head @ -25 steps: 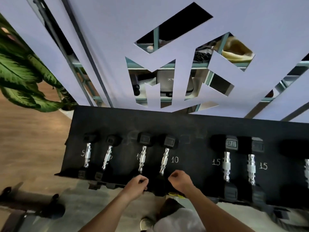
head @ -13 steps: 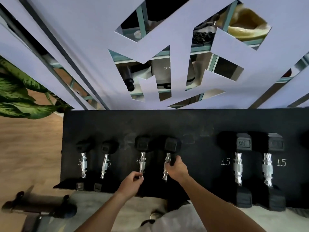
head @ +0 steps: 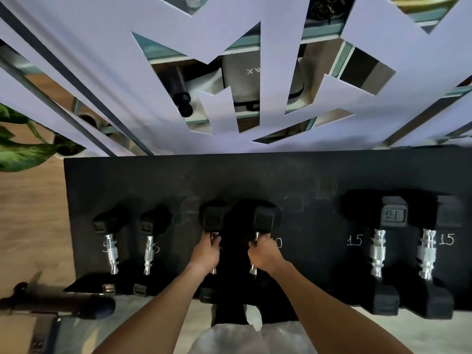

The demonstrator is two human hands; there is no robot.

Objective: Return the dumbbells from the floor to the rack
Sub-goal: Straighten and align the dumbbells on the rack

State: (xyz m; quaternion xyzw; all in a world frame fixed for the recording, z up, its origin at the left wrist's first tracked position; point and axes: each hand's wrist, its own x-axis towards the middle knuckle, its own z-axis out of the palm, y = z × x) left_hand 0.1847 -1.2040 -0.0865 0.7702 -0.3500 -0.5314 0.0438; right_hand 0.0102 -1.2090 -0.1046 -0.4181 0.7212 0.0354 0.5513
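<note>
A black mat (head: 178, 180) lies on the floor with several black hex dumbbells with chrome handles on it. My left hand (head: 207, 251) is wrapped around the handle of the left 10 dumbbell (head: 213, 218). My right hand (head: 263, 252) grips the handle of the right 10 dumbbell (head: 265, 218). Two small 5 dumbbells (head: 111, 249) (head: 150, 241) lie to the left. Two 15 dumbbells (head: 380, 249) (head: 427, 251) lie to the right. No rack is in sight.
A pale cut-out panel (head: 127, 72) with shelves behind it stands right past the mat. A potted plant (head: 23, 152) sits at the left on the wood floor. A dark bar-like piece of equipment (head: 58, 304) lies at the lower left. My legs (head: 255, 338) are below.
Both hands moved forward from the near ends of the two 10 dumbbells onto their handles and closed around them. The camera leaned in closer over the mat.
</note>
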